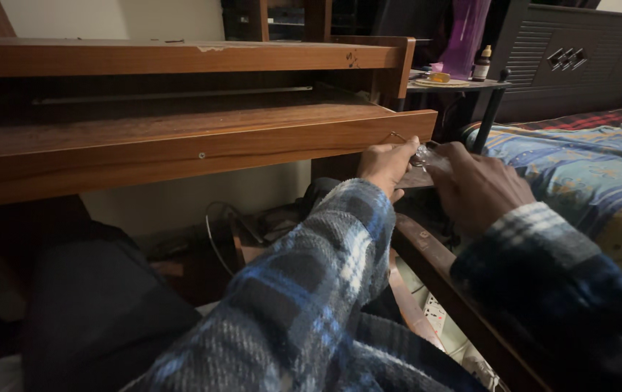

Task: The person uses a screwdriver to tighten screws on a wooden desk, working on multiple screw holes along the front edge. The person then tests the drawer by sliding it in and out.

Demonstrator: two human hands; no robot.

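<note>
We pinch a small shiny metal piece [421, 154] between our left hand [387, 165] and right hand [474, 187], just under the desk's [202, 149] right corner. It looks light, stiff and slippery, best held by its edges with fingertips.

A pulled-out wooden tray [180, 141] blocks the space above; open room lies beneath it at left. A bed [586, 167] crowds the right.
</note>
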